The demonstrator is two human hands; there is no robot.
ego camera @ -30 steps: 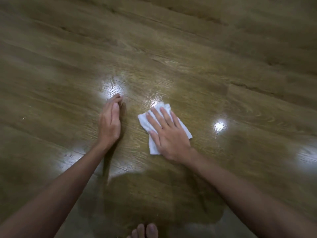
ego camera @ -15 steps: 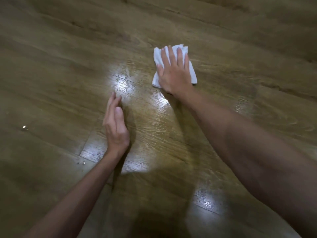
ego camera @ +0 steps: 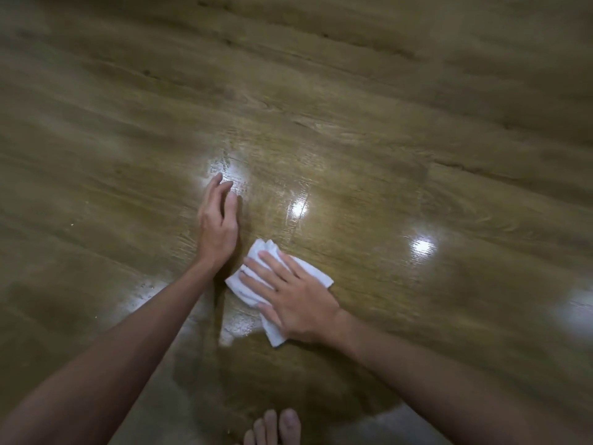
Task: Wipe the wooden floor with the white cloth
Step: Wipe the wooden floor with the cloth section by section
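A folded white cloth [ego camera: 313, 272] lies flat on the glossy wooden floor [ego camera: 385, 130], close in front of me. My right hand [ego camera: 295, 300] presses down on it with straight, spread fingers and covers its middle, so only its edges show. My left hand [ego camera: 219, 224] rests on its edge on the floor just left of the cloth, fingers straight and together, holding nothing.
Bright light reflections [ego camera: 423, 245] shine on the planks right of the cloth and beyond my left hand. The toes of a bare foot [ego camera: 276, 427] show at the bottom edge. Plank seams run diagonally across the floor.
My right hand has pulled the cloth back from its far reach half a second ago to a spot close beside my left hand. The left hand stays planted on the floor.
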